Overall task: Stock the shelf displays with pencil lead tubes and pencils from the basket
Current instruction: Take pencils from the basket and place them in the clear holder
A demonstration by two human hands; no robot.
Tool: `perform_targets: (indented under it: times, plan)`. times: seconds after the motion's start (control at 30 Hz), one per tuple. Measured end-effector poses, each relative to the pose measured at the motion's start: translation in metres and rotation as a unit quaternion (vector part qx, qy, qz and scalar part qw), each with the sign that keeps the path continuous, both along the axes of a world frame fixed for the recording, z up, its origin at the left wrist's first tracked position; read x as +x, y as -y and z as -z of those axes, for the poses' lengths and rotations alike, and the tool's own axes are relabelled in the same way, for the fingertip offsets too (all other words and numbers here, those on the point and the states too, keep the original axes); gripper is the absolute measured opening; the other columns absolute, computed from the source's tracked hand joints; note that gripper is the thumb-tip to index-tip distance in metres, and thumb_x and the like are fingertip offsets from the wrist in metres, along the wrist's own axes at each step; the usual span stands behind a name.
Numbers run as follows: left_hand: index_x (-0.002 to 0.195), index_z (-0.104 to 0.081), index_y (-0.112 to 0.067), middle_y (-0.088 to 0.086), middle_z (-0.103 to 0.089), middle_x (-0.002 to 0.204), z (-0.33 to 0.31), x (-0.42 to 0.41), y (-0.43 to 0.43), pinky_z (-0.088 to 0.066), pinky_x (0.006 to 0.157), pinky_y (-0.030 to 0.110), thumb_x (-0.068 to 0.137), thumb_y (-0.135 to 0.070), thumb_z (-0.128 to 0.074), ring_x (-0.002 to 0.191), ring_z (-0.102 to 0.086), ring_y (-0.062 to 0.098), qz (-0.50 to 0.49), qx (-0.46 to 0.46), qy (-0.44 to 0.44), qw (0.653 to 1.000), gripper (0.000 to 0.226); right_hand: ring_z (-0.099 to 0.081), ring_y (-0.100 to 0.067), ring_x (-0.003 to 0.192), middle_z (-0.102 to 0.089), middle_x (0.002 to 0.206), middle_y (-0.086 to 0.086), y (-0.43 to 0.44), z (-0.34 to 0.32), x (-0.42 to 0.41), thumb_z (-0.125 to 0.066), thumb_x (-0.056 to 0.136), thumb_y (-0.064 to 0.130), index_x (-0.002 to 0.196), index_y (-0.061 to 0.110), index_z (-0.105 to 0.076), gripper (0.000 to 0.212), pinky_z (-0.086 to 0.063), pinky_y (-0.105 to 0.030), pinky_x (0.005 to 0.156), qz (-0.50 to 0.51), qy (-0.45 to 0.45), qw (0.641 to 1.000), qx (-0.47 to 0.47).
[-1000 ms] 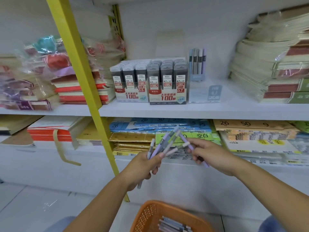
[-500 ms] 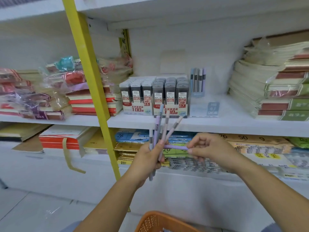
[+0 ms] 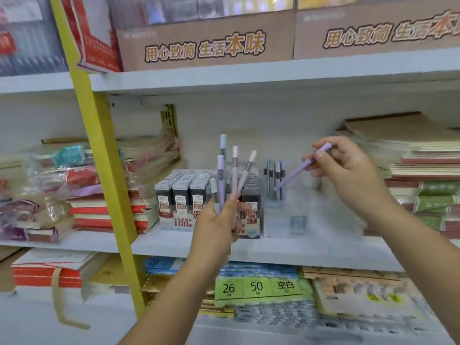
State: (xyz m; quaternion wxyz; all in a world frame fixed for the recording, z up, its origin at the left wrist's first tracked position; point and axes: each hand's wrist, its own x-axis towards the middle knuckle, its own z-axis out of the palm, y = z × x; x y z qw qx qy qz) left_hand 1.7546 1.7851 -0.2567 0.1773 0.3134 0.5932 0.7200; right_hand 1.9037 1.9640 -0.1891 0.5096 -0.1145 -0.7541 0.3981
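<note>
Tubes [image 3: 189,195]: boxed rows at shelf [image 3: 311,249] front edge, labels outward for shoppers.
Left hand [image 3: 219,227]: curled round spare pencils [image 3: 234,170], fanned upright as ready supply, before the tubes.
Rack [image 3: 276,202]: few pencils upright, toward shelf's back.
Right hand [image 3: 348,168]: pinches purple pencil [image 3: 296,174], tip angled down at rack, likely for slotting.
Change: hands were below shelf edge, purple pencil just leaving the spare pencils; basket now out of view.

Stationery shop. White tiered shelves [image 3: 174,244] on a yellow upright [image 3: 104,150]. Retail boxes of lead tubes [image 3: 181,195] face out, with a clear pencil stand [image 3: 275,180] beside them. Wrapped notebook stacks [image 3: 410,155] sit either side. Printed brown cartons [image 3: 204,43] line the top shelf, and number-labelled paper packs [image 3: 256,286] lie below.
</note>
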Motion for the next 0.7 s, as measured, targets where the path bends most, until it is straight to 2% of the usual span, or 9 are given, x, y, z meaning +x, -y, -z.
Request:
perform_targets:
  times: [0.13, 0.23, 0.4, 0.5, 0.6, 0.7]
  plan:
    - [0.091, -0.071, -0.009, -0.007, -0.052, 0.051, -0.010, -0.011, -0.011, -0.034, 0.040, 0.020, 0.098, -0.047, -0.051, 0.041, -0.041, 0.006, -0.009, -0.008, -0.028, 1.000, 0.044, -0.069, -0.018, 0.088, -0.073, 0.092, -0.002, -0.036, -0.010, -0.027, -0.058, 0.094, 0.014, 0.097, 0.024, -0.058, 0.011, -0.052, -0.036, 0.080, 0.104, 0.161, 0.975, 0.114]
    - [0.097, -0.069, -0.006, -0.010, -0.053, 0.049, -0.010, -0.016, -0.015, -0.036, 0.038, 0.018, 0.098, -0.046, -0.051, 0.039, -0.042, 0.003, -0.010, -0.011, -0.036, 0.999, 0.044, -0.069, -0.021, 0.089, -0.072, 0.088, -0.001, -0.048, 0.001, -0.040, -0.062, 0.092, 0.016, 0.095, 0.024, -0.059, 0.009, -0.052, -0.041, 0.083, 0.111, 0.211, 0.959, 0.155]
    - [0.098, -0.069, -0.009, -0.010, -0.054, 0.051, -0.004, -0.023, -0.019, -0.036, 0.038, 0.018, 0.099, -0.044, -0.049, 0.040, -0.041, 0.003, -0.005, -0.006, -0.036, 0.999, 0.041, -0.066, -0.015, 0.081, -0.072, 0.082, 0.006, -0.058, 0.011, -0.051, -0.064, 0.090, 0.024, 0.092, 0.028, -0.057, 0.008, -0.050, -0.032, 0.073, 0.126, 0.212, 0.950, 0.190]
    - [0.091, -0.072, -0.013, -0.007, -0.052, 0.053, 0.000, -0.024, -0.021, -0.036, 0.039, 0.019, 0.097, -0.049, -0.050, 0.041, -0.041, 0.005, -0.006, -0.012, -0.037, 0.999, 0.043, -0.062, -0.008, 0.069, -0.067, 0.071, 0.011, -0.058, 0.013, -0.056, -0.067, 0.088, 0.030, 0.093, 0.033, -0.049, 0.019, -0.039, -0.019, 0.059, 0.141, 0.213, 0.940, 0.224]
    - [0.088, -0.073, -0.014, -0.004, -0.051, 0.055, 0.002, -0.023, -0.022, -0.036, 0.039, 0.020, 0.097, -0.050, -0.050, 0.041, -0.040, 0.006, -0.004, -0.022, -0.042, 0.999, 0.043, -0.059, -0.008, 0.061, -0.065, 0.065, 0.007, -0.056, 0.016, -0.060, -0.068, 0.088, 0.032, 0.094, 0.035, -0.038, 0.030, -0.040, -0.025, 0.052, 0.168, 0.209, 0.930, 0.252]
    - [0.088, -0.072, -0.013, -0.004, -0.051, 0.055, 0.003, -0.022, -0.022, -0.035, 0.039, 0.020, 0.098, -0.048, -0.050, 0.041, -0.041, 0.007, 0.001, -0.021, -0.041, 0.999, 0.042, -0.058, -0.012, 0.061, -0.063, 0.064, 0.005, -0.056, 0.018, -0.063, -0.071, 0.086, 0.033, 0.089, 0.033, -0.038, 0.033, -0.039, -0.026, 0.050, 0.197, 0.198, 0.921, 0.271]
